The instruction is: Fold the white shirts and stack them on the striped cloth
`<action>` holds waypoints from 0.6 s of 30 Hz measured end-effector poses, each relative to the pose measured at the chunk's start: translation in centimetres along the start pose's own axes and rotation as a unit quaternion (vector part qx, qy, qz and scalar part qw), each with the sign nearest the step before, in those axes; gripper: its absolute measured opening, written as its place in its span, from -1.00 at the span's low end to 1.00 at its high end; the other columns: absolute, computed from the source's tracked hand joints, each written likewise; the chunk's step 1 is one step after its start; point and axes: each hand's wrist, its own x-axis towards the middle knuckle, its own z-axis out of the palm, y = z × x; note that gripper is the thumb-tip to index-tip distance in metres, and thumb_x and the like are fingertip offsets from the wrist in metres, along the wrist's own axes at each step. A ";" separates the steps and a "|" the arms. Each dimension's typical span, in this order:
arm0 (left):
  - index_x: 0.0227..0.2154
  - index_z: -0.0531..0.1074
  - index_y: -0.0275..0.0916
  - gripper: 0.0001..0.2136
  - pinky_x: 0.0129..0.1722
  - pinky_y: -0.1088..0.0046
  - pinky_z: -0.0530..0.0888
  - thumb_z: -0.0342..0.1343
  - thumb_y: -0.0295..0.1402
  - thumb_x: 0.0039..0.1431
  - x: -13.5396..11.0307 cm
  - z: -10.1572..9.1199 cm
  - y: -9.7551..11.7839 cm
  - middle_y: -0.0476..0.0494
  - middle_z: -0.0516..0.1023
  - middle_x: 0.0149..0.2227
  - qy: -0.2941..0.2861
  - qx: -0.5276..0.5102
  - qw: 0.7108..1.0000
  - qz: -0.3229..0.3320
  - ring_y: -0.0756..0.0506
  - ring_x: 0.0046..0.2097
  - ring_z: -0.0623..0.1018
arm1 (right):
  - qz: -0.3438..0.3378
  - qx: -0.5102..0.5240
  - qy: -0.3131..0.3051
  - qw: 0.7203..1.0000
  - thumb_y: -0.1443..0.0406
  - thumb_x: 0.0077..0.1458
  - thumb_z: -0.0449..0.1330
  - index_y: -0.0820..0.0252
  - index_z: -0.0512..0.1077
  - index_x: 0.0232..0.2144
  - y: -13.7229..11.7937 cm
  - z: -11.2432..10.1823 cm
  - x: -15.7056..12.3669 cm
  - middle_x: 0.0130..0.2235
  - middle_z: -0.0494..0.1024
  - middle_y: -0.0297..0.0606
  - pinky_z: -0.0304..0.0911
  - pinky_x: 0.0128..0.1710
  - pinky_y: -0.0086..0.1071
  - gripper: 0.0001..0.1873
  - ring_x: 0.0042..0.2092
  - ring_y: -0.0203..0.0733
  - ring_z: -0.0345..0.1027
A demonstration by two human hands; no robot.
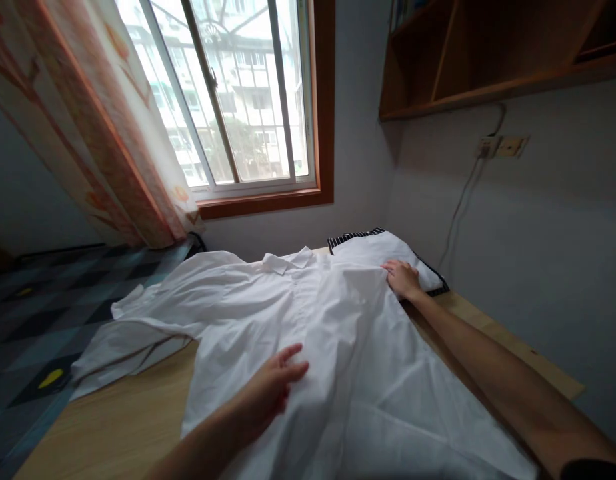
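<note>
We note: white shirt [338, 347] hem cut off by bottom edge; worktop [128, 413] mostly hidden beneath shirt; striped cloth [353, 235] largely covered; left hand [268, 393] palm hidden from us.

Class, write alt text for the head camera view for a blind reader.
A white collared shirt lies spread on a wooden table, the left hand flat on its middle, the right hand at its far edge beside a folded garment. A curtained window is behind.

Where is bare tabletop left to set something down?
Bare table shows near-left, below the sleeve of the white shirt, and in a strip along the right wall. The far right corner is crowded: right hand, folded garment.
</note>
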 end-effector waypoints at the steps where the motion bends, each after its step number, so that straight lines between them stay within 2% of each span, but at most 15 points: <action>1: 0.16 0.29 -0.22 -0.33 -0.63 0.61 0.28 0.34 -0.29 -0.06 0.2 -0.3 -1.1 0.05 0.45 -0.49 0.004 0.035 0.999 -0.001 0.07 -0.59 0.39 | -0.015 -0.001 -0.014 1.000 0.36 0.12 0.03 0.05 0.52 -0.02 0.5 -0.3 0.2 0.16 0.42 -0.24 0.14 0.12 -0.11 -0.58 0.16 0.02 0.25; 3: 0.08 0.37 -0.25 -0.37 -0.67 0.63 0.13 0.37 -0.28 -0.12 0.8 -1.0 -2.4 0.12 0.35 -0.56 0.012 0.094 0.995 0.010 0.10 -0.62 0.28 | -0.025 0.000 -0.022 0.999 0.40 0.07 0.04 0.09 0.50 -0.01 0.9 -1.4 0.9 0.14 0.44 -0.22 0.17 0.11 -0.17 -0.55 0.14 0.00 0.28; 4: 0.06 0.39 -0.26 -0.37 -0.65 0.63 0.13 0.38 -0.27 -0.15 1.1 -1.2 -2.7 0.11 0.35 -0.55 0.010 0.109 0.994 0.014 0.09 -0.60 0.30 | -0.026 0.003 -0.013 1.000 0.42 0.05 0.04 0.13 0.49 0.01 0.7 -2.1 1.6 0.13 0.45 -0.20 0.17 0.12 -0.19 -0.52 0.13 -0.01 0.30; 6: 0.05 0.40 -0.26 -0.34 -0.52 0.60 0.27 0.40 -0.25 -0.20 1.7 -1.6 -2.8 0.01 0.45 -0.46 -0.009 0.107 0.994 0.022 0.02 -0.46 0.44 | -0.044 0.015 0.015 0.999 0.43 0.07 0.02 0.23 0.46 0.04 -0.9 -3.3 3.1 0.12 0.46 -0.13 0.15 0.14 -0.23 -0.51 0.14 -0.04 0.30; 9: 0.14 0.32 -0.19 -0.21 -0.21 0.43 0.40 0.42 -0.24 -0.25 2.4 -1.7 -2.9 -0.19 0.53 -0.19 -0.041 0.078 0.996 0.031 -0.14 -0.18 0.54 | -0.162 0.031 -0.004 0.986 0.46 0.09 0.01 0.27 0.37 0.13 -5.4 -3.6 5.5 0.16 0.42 -0.13 0.10 0.18 -0.30 -0.46 0.17 -0.12 0.26; 12: 0.26 0.16 -0.11 -0.02 -0.16 0.32 0.41 0.44 -0.23 -0.32 2.5 -1.9 -3.5 -0.24 0.51 -0.11 -0.060 0.078 0.995 0.020 -0.20 -0.17 0.54 | -0.299 -0.032 -0.082 0.950 0.58 0.00 0.02 0.06 0.27 0.22 -10.6 -1.4 7.2 0.29 0.23 -0.21 0.08 0.18 -0.25 -0.27 0.25 -0.11 0.13; 14: 0.31 0.06 -0.06 0.09 -0.14 0.26 0.41 0.45 -0.24 -0.38 2.1 -2.2 -3.8 -0.27 0.49 -0.06 -0.078 0.084 0.993 0.016 -0.23 -0.15 0.53 | -0.364 -0.101 -0.135 0.916 0.58 -0.01 0.06 -0.09 0.27 0.21 -13.3 0.6 7.6 0.35 0.10 -0.27 0.07 0.17 -0.19 -0.23 0.28 -0.06 0.06; 16: 0.32 0.04 -0.02 0.13 0.00 0.17 0.37 0.46 -0.27 -0.41 1.4 -2.6 -3.9 -0.29 0.41 0.10 -0.102 0.099 0.989 0.033 -0.30 0.01 0.47 | -0.401 -0.148 -0.169 0.888 0.51 0.03 0.12 -0.12 0.38 0.11 -14.8 2.4 7.6 0.35 0.09 -0.28 0.07 0.15 -0.15 -0.36 0.27 0.00 0.05; 18: 0.31 0.09 -0.02 0.08 0.19 0.14 0.21 0.46 -0.31 -0.38 0.5 -3.2 -3.7 -0.25 0.25 0.26 -0.118 0.130 0.983 0.053 -0.34 0.21 0.30 | -0.417 -0.176 -0.181 0.873 0.43 0.07 0.15 -0.03 0.50 -0.04 -15.4 3.5 7.5 0.26 0.24 -0.20 0.05 0.14 -0.09 -0.57 0.22 0.04 0.11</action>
